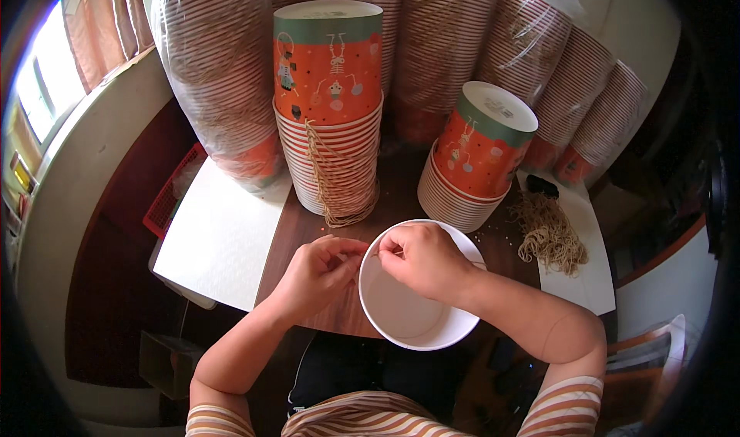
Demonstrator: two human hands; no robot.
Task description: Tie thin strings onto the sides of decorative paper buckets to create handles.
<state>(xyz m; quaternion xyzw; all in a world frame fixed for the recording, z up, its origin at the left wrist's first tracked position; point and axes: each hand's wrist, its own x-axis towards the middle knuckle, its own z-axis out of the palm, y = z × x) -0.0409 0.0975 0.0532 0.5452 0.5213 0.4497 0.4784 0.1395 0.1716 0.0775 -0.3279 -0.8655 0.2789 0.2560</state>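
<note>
Converging at the left rim of the white paper bucket, open end up at the near edge of the brown table, the left hand outside and right hand inside are curled, any grip indiscernible.

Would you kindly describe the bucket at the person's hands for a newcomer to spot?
On the brown tabletop, find the tall stack and short stack of upside-down orange buckets. At the tabletop's edge nearest the person is the bucket, the right hand over its rim. Unlike the stacked ones, it is single, its open mouth showing plain white inside.
</note>
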